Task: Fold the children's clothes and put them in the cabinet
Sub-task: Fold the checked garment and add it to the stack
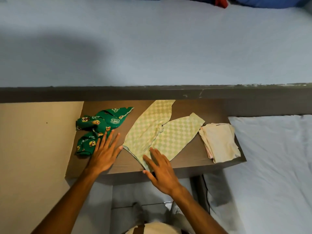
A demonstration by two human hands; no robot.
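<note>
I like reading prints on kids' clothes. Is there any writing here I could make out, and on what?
Green cartoon-print garment: pale lettering patches between the cartoon faces, too blurred and creased to read.
Checked pale green trousers: no writing, only the pattern.
Folded cream clothes: no writing visible.
Nothing else shows text.

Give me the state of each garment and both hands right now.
green printed garment: crumpled, unfolded
checked pants: spread flat, legs apart, unfolded
pale folded stack: folded, at shelf's right end
left hand: open, flat, empty
right hand: open, on pants waist
</note>
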